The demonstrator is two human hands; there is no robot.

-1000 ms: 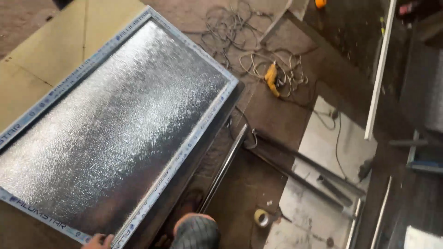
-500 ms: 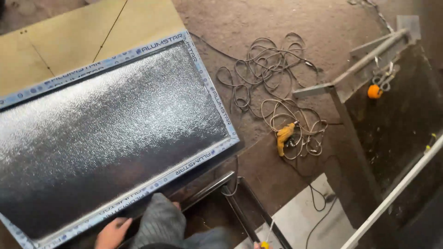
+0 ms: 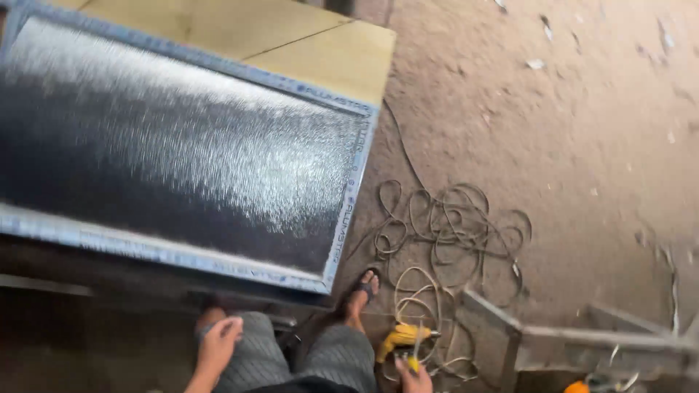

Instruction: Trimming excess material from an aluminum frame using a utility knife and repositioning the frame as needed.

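The left hand (image 3: 218,343) rests on the person's left knee, fingers loosely curled over the grey trouser cloth and holding nothing; this reads as a bracing posture for a crouch. The right hand (image 3: 413,377), at the bottom edge of the view, is only partly visible; it lies at the yellow power drill (image 3: 405,339), touching or about to take its handle, and whether its grip has closed on the tool cannot be told. The drill lies on the dirt floor (image 3: 582,145), just beside the sandalled right foot (image 3: 362,291) and on top of a loose tangle of cable (image 3: 444,225). Its long axis runs roughly left to right, with the bit end pointing right toward a grey metal frame (image 3: 510,331). The drill probably lies here to stay within reach of the crouch. A large embossed metal sheet (image 3: 182,153) with taped blue-grey edges lies flat on a yellow-topped tabletop (image 3: 342,51), its long axis running across the view.
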